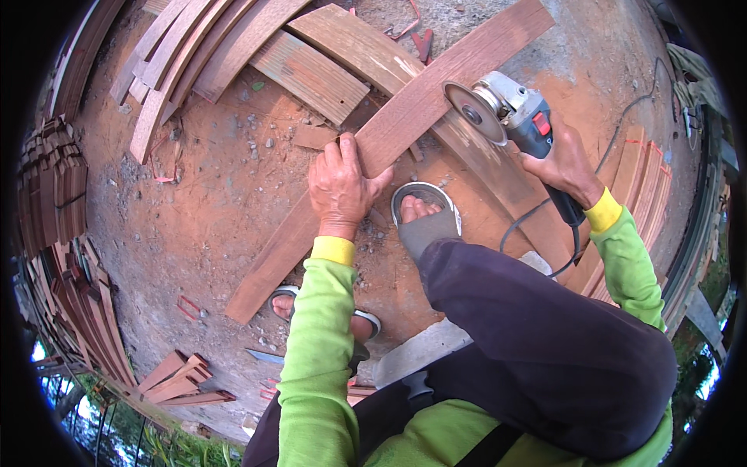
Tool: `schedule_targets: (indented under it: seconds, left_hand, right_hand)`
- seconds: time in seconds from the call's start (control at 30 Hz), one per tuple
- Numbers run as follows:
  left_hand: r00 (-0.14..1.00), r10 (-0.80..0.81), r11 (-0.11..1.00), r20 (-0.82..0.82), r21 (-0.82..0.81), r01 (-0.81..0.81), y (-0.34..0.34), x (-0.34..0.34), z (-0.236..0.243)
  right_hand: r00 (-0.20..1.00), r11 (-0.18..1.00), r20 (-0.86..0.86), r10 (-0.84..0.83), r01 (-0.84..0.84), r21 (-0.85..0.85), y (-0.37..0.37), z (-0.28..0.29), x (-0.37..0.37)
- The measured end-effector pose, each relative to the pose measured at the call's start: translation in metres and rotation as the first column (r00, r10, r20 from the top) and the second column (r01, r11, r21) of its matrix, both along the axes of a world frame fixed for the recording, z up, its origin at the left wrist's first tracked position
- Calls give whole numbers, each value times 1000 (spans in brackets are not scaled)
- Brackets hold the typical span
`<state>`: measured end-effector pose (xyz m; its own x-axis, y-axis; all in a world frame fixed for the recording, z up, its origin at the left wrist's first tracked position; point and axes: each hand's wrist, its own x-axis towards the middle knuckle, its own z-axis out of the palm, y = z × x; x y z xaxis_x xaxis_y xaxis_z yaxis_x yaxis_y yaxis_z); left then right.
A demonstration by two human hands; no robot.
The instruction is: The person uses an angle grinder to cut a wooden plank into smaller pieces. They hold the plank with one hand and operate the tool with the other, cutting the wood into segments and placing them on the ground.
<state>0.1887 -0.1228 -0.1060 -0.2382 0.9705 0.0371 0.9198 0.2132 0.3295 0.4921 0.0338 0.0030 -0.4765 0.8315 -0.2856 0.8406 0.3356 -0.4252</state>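
Note:
A long reddish-brown wooden plank lies slantwise in front of me, from lower left to upper right. My left hand is closed over its middle, fingers curled at the far edge and thumb stretched along the near side. In my right hand is an angle grinder, gripped by its dark body, with a red switch showing. Its round disc stands on edge at the plank's right side; whether it touches the wood I cannot tell. Beneath the plank, a wider board crosses the other way.
My sandalled foot is close to the plank. The grinder's black cord loops along the right. Boards are piled at upper left, with stacked wood farther left and more planks at right. Red-handled pliers lie behind the plank.

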Motion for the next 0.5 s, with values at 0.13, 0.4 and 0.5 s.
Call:
schedule_targets:
  seconds: [0.13,0.4,0.5]
  left_hand:
    - [1000,2,1000,5,-2,-2,0,0,0]
    - [1000,-1,1000,5,-12,1,0,-1,0]
    - [1000,1,1000,5,-24,-1,1,0,1]
  right_hand:
    - [1000,1000,2,7,-7,15,0,-3,1]
    - [1000,1000,-16,7,-7,9,0,-4,0]
    - [1000,1000,-4,2,-2,1,-1,0,-3]
